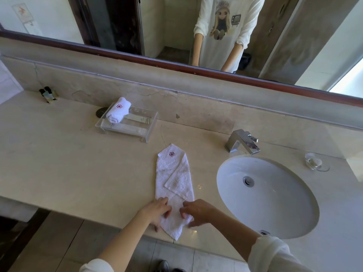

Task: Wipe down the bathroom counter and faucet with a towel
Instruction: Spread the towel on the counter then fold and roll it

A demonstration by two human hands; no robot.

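A white towel (pixel 173 177) with a red flower mark lies folded into a long narrow shape on the beige stone counter (pixel 78 165), left of the sink. Its near tip hangs slightly over the counter's front edge. My left hand (pixel 157 210) rests on the towel's near left side, fingers spread and pressing the cloth. My right hand (pixel 197 212) holds the towel's near right edge, fingers curled on the fabric. The chrome faucet (pixel 242 142) stands behind the white oval sink (pixel 275 209), untouched.
A clear acrylic tray (pixel 137 132) with a rolled white towel (pixel 117 109) and packets sits at the back. Small bottles (pixel 48 94) stand at the far left. A glass soap dish (pixel 317 162) is right of the faucet. A mirror (pixel 176 26) spans the wall.
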